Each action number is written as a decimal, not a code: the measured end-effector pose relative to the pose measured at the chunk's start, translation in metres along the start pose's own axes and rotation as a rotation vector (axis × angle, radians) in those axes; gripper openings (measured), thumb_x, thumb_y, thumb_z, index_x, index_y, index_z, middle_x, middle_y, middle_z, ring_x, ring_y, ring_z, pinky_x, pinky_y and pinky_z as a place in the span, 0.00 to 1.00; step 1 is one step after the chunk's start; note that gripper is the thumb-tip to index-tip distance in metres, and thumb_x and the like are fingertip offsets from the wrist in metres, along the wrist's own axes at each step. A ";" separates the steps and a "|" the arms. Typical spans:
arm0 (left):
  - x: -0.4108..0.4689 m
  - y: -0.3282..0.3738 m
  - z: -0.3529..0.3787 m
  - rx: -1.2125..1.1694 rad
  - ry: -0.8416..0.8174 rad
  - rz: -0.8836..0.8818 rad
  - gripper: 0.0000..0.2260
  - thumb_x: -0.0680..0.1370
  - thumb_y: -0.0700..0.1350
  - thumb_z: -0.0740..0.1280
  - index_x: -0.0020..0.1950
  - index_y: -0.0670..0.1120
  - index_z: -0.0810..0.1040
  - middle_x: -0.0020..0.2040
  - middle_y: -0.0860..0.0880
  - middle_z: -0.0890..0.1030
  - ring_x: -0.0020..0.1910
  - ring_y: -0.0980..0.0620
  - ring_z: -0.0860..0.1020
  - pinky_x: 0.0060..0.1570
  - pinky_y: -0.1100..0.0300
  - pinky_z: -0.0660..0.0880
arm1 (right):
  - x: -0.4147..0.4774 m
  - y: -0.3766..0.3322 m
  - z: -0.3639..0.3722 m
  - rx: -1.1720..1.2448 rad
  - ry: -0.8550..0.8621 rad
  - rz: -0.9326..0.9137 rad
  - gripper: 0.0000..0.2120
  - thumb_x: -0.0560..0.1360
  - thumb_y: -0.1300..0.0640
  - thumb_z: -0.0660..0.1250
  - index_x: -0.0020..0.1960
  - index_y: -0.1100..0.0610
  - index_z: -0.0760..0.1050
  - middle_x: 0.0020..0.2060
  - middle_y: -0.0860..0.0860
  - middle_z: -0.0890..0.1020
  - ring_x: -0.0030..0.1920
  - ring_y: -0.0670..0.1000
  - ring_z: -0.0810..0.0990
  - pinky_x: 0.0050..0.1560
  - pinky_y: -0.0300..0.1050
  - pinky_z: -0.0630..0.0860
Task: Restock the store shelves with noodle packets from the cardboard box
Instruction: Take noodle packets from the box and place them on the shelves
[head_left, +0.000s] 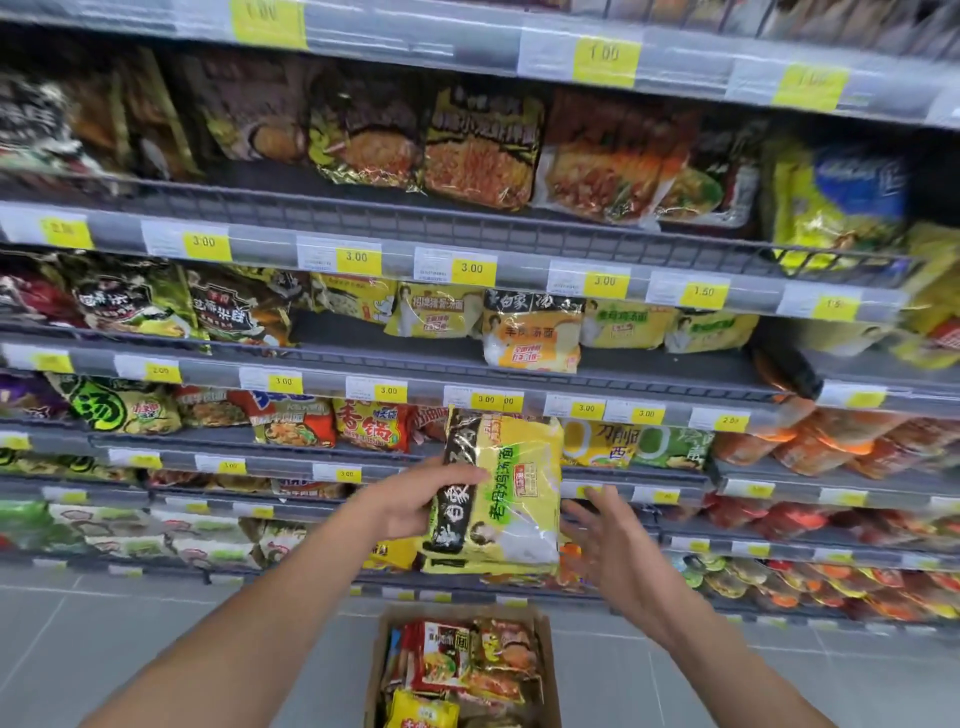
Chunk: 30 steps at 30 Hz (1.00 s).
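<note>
Forearms (249, 623) above the cardboard box (549, 675), the left hand (415, 501) grips yellow noodle packets (519, 488), right hand (608, 535) spread beside them, apparently for shelving.

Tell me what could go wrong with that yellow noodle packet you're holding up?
1. Only the left hand grips the yellow plastic noodle packet. The right hand is open beside it, so it might slip and fall toward the brown cardboard box.
2. Pushing it in could knock out the yellow packets on the shelf.
</note>
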<state>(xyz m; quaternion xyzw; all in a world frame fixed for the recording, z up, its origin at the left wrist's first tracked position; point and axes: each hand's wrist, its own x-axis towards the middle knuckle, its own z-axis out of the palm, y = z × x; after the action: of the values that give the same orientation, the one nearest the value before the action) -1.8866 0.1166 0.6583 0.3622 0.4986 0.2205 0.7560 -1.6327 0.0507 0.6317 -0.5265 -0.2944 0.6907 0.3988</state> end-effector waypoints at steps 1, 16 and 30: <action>-0.006 0.015 0.002 0.082 -0.019 0.001 0.26 0.79 0.45 0.71 0.72 0.46 0.63 0.60 0.54 0.75 0.63 0.48 0.75 0.62 0.59 0.75 | -0.001 -0.017 -0.006 -0.040 -0.033 -0.025 0.44 0.60 0.27 0.74 0.71 0.43 0.67 0.68 0.47 0.74 0.69 0.51 0.73 0.66 0.56 0.71; -0.005 0.074 0.061 0.692 -0.279 -0.250 0.35 0.73 0.64 0.70 0.76 0.50 0.68 0.70 0.50 0.76 0.73 0.45 0.71 0.74 0.48 0.64 | -0.026 -0.063 -0.012 -0.320 -0.326 0.269 0.22 0.70 0.57 0.78 0.61 0.58 0.79 0.56 0.56 0.85 0.53 0.53 0.86 0.51 0.47 0.81; 0.031 0.004 0.092 -0.290 -0.346 0.028 0.42 0.67 0.45 0.83 0.75 0.42 0.65 0.68 0.32 0.76 0.66 0.27 0.74 0.66 0.26 0.66 | -0.022 -0.069 -0.069 -0.143 0.102 -0.019 0.57 0.55 0.33 0.82 0.77 0.46 0.62 0.73 0.48 0.70 0.73 0.57 0.68 0.73 0.62 0.64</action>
<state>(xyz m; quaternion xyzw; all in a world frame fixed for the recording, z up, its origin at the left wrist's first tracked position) -1.7898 0.1101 0.6648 0.2889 0.3194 0.2348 0.8714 -1.5470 0.0663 0.6807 -0.5853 -0.3271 0.6364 0.3813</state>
